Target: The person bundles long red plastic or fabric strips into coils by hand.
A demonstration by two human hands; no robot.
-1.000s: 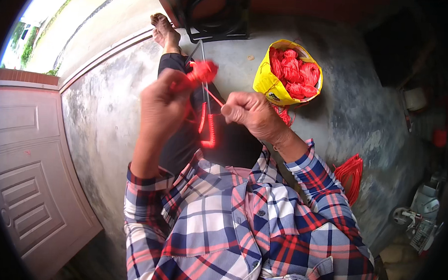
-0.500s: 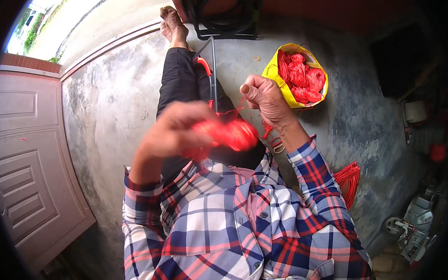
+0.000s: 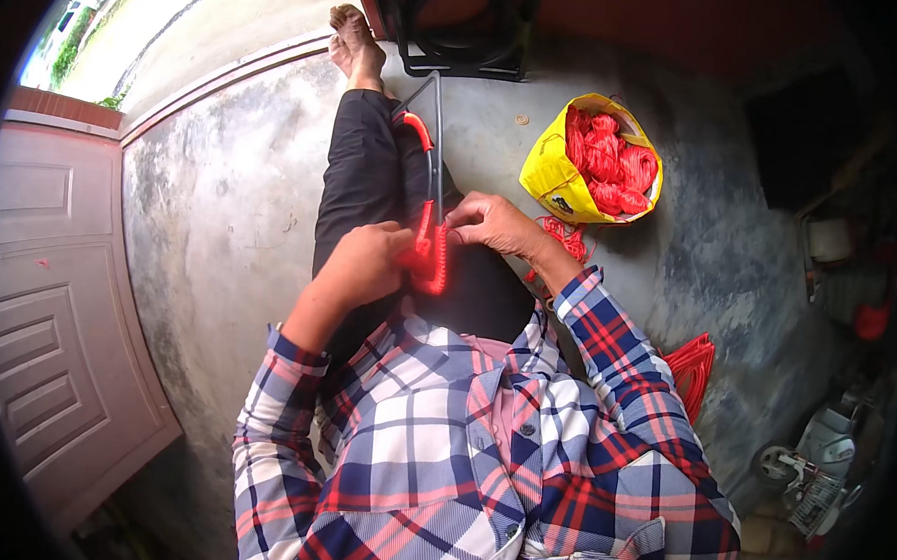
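A bent grey metal rod frame [image 3: 437, 149] lies over my lap, with red cord wound in tight coils [image 3: 439, 270] around its near bend and another red section [image 3: 415, 128] farther up. My left hand [image 3: 364, 261] is closed beside the near bend, on a hank of red cord [image 3: 409, 260] that is blurred and partly hidden. With thumb and fingers pinched, my right hand [image 3: 486, 222] is at the upper end of the coils, against the rod. The cord strand between its fingertips is too fine to make out clearly.
A yellow bag [image 3: 543, 174] full of red cord hanks [image 3: 604, 157] stands on the concrete floor at the right. Loose red cord [image 3: 567, 237] lies beside it, more [image 3: 695, 371] near my right elbow. A black metal rack [image 3: 459, 30] stands ahead; a brown door [image 3: 67, 303] is at left.
My right hand has come down and left from beside the bag to the frame. My left hand has lowered with the hank, and the coiled bend is now in sight.
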